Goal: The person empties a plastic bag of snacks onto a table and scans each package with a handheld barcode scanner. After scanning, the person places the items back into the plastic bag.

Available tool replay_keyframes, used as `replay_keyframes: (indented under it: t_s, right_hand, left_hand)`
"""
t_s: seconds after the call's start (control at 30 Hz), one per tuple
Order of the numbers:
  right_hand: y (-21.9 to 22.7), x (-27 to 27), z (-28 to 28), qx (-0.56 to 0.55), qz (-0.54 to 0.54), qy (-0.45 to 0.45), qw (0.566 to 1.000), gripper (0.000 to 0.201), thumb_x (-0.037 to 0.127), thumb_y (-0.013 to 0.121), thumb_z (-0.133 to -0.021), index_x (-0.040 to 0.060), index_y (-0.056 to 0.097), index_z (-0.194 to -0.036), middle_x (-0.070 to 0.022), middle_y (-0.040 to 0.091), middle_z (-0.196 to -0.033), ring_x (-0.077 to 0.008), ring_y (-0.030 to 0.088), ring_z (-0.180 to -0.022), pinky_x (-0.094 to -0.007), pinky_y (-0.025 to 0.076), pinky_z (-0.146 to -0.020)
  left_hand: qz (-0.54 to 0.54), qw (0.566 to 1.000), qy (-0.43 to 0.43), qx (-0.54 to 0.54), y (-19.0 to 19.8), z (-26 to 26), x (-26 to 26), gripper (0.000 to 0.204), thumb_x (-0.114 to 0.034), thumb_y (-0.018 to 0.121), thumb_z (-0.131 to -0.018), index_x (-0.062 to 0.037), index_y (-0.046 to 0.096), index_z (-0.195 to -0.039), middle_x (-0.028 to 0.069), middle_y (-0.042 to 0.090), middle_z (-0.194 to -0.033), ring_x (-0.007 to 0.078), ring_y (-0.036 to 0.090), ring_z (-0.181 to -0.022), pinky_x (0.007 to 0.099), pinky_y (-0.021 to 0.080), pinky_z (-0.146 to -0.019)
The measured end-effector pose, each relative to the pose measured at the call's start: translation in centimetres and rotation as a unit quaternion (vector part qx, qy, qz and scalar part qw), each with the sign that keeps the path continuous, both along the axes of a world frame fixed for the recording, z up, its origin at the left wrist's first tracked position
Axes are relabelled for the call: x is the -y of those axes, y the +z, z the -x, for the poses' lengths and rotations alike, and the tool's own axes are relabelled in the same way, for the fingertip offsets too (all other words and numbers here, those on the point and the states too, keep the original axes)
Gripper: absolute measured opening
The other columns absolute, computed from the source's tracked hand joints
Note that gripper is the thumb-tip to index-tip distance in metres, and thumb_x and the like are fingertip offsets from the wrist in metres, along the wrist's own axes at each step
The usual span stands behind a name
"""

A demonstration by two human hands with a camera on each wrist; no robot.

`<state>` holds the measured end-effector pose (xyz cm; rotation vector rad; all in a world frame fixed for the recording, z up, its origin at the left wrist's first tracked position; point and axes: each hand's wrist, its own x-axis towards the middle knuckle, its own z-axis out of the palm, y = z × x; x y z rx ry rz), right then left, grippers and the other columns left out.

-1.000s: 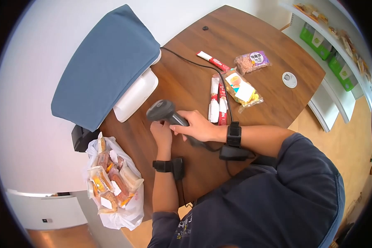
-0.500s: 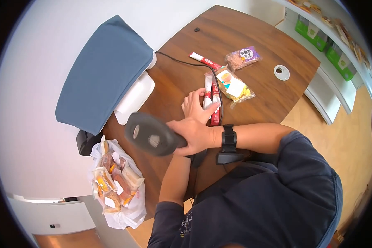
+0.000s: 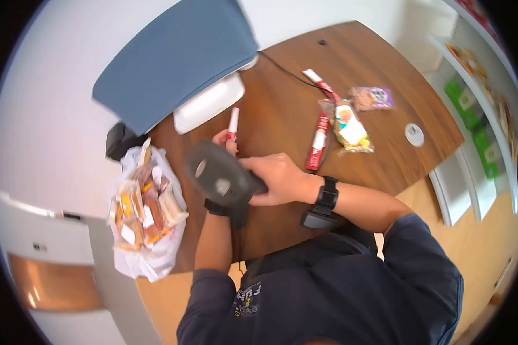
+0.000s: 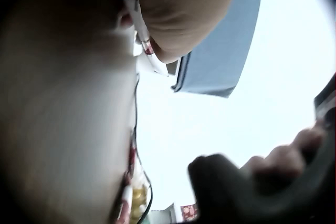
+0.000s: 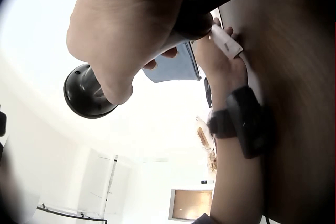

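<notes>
In the head view the left hand (image 3: 220,138) holds a red and white stick packet (image 3: 233,123), whose white end points away from the body. In the left wrist view the packet (image 4: 147,46) lies along that palm. The right hand (image 3: 282,179) grips the handle of a dark handheld scanner (image 3: 221,175), held above the left forearm and hiding part of the left hand. From the right wrist view, the right hand's fingers (image 5: 169,52) wrap the scanner's grip. Another stick packet (image 3: 317,141) lies on the table beside a yellow snack bag (image 3: 352,129).
A white plastic bag (image 3: 172,247) full of wrapped snacks sits at the left table edge. A blue-covered device (image 3: 178,52) stands at the back left. Beyond the snack bag lie a purple pack (image 3: 380,98) and another stick (image 3: 322,83). A cable (image 3: 290,73) crosses the table.
The left hand reached to the stick packets, took hold of one and moved back left with it. The right hand stayed gripping the scanner. The head view has shifted.
</notes>
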<state>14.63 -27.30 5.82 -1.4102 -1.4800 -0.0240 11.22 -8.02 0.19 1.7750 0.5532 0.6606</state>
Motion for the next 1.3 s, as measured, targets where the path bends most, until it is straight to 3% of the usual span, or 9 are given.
replay_keyframes:
  t_s: [0.07,0.1,0.17,0.2,0.27,0.63,0.93,1.2,1.3]
  right_hand:
    - [0.1,-0.6,0.3,-0.05,-0.046,-0.07,0.995,0.048,0.023,0.078,-0.072,0.0019,0.059,-0.111,-0.0167,0.067,-0.086,-0.0324,0.068,-0.075,-0.0377,0.054,-0.065]
    - [0.3,-0.8,0.3,-0.044,-0.037,-0.042,0.997,0.048,0.023,0.078,-0.072,0.0019,0.059,-0.111,-0.0167,0.067,-0.086,-0.0324,0.068,-0.075,-0.0377,0.054,-0.065]
    - [0.8,-1.1,0.1,-0.132,0.062,-0.089,0.985,0.052,0.026,0.074,-0.081,-0.0029,0.055,-0.12,-0.0224,0.068,-0.093,-0.0361,0.069,-0.083,-0.0401,0.055,-0.074]
    - [1.0,-1.2,0.0,-0.125,0.072,-0.072,0.987,0.052,0.026,0.074,-0.081,-0.0029,0.055,-0.12,-0.0224,0.068,-0.093,-0.0361,0.069,-0.083,-0.0401,0.055,-0.074]
    - [1.4,-1.4,-0.4,-0.268,0.198,-0.085,0.939,0.05,0.027,0.071,-0.085,-0.0062,0.055,-0.119,-0.0239,0.067,-0.09,-0.0342,0.07,-0.081,-0.0387,0.054,-0.073]
    - [0.9,-2.4,-0.2,-0.189,0.291,-0.102,0.932,0.051,0.026,0.072,-0.084,-0.0063,0.053,-0.118,-0.0253,0.067,-0.098,-0.0351,0.069,-0.092,-0.0397,0.052,-0.083]
    - [0.7,-2.4,-0.8,-0.266,0.328,-0.111,0.9,0.046,0.024,0.072,-0.084,-0.0048,0.052,-0.114,-0.0183,0.065,-0.081,-0.0286,0.064,-0.067,-0.0374,0.051,-0.067]
    - [-0.4,-2.5,-0.1,-0.176,0.248,-0.091,0.948,0.051,0.024,0.075,-0.084,-0.0046,0.053,-0.12,-0.0235,0.067,-0.095,-0.0323,0.068,-0.086,-0.0379,0.053,-0.078]
    - [0.5,-2.4,0.6,-0.135,0.256,-0.083,0.954,0.053,0.024,0.076,-0.083,-0.0045,0.052,-0.121,-0.025,0.067,-0.099,-0.0357,0.069,-0.09,-0.039,0.053,-0.08]
  left_hand:
    - [-0.076,0.967,-0.092,0.224,-5.4,1.6,-5.0,0.028,-0.015,0.051,-0.099,-0.0008,0.055,-0.124,0.01,0.068,-0.098,0.0135,0.062,-0.074,0.0285,0.053,-0.064]
    - [-0.075,0.968,-0.063,0.229,-4.4,2.7,-5.1,0.028,-0.015,0.051,-0.099,-0.0008,0.055,-0.124,0.01,0.068,-0.098,0.0135,0.062,-0.074,0.0285,0.053,-0.064]
    - [0.253,0.958,-0.081,0.104,-0.1,4.7,-4.2,0.03,-0.018,0.046,-0.102,0.002,0.053,-0.124,0.0134,0.069,-0.093,0.0145,0.062,-0.062,0.0274,0.053,-0.055]
    - [0.258,0.957,-0.063,0.115,0.4,5.1,-4.1,0.03,-0.018,0.046,-0.102,0.002,0.053,-0.124,0.0134,0.069,-0.093,0.0145,0.062,-0.062,0.0274,0.053,-0.055]
    - [0.292,0.946,-0.091,0.108,0.8,5.4,-3.7,0.031,-0.019,0.045,-0.103,0.0036,0.054,-0.122,0.0151,0.068,-0.092,0.0162,0.061,-0.057,0.027,0.051,-0.048]
    - [0.318,0.935,-0.115,0.106,1.0,5.3,-3.8,0.042,-0.034,0.045,-0.104,0.003,0.058,-0.12,0.0083,0.065,-0.087,0.0132,0.063,-0.061,0.0248,0.051,-0.049]
    - [0.318,0.935,-0.113,0.105,1.0,5.3,-3.8,0.046,-0.038,0.043,-0.105,0.0027,0.057,-0.121,0.0067,0.064,-0.085,0.0131,0.063,-0.06,0.0251,0.052,-0.049]
    - [0.307,0.938,-0.09,0.136,0.0,4.9,-3.8,0.032,-0.032,0.051,-0.102,-0.0054,0.054,-0.118,0.0059,0.064,-0.092,0.0138,0.062,-0.059,0.0257,0.05,-0.046]
    - [0.284,0.946,-0.068,0.139,-0.1,4.8,-4.0,0.033,-0.028,0.058,-0.099,-0.0054,0.051,-0.122,0.0052,0.064,-0.096,0.0112,0.063,-0.078,0.0264,0.052,-0.061]
